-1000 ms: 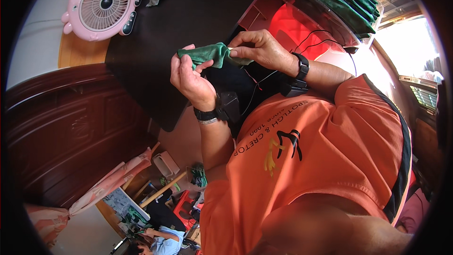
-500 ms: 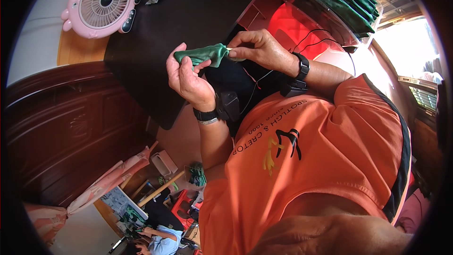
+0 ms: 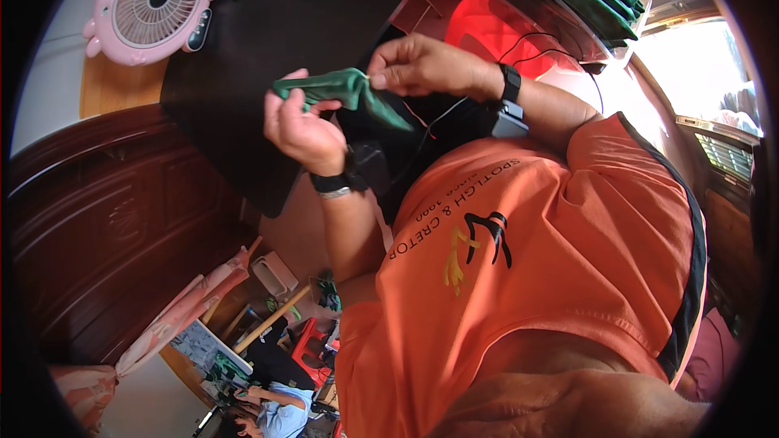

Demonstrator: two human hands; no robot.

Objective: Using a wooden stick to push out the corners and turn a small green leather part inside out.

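Observation:
A small piece of shiny green cloth (image 3: 334, 87) is held over my lap, bunched along the fingers of my left hand (image 3: 304, 136). Those fingers are closed on it, and a loose flap hangs from its right end. My right hand (image 3: 434, 67) pinches at that same end, thumb against forefinger. Something small and pale shows at the fingertips, too little of it to name. Both wrists wear black bands with dark box-like devices.
Beyond my hands spreads a dark tabletop (image 3: 251, 49), with a pink fan (image 3: 158, 0) at its far left and grey cloth at the back. A clear bin (image 3: 544, 12) of folded green cloth stands far right, beside a red stool and black cables. Another person (image 3: 280, 414) sits lower left.
Both hands have shifted slightly left in view, as has the background. The cloth's loose flap now hangs down to the right, and the right fingertips sit closer against its end.

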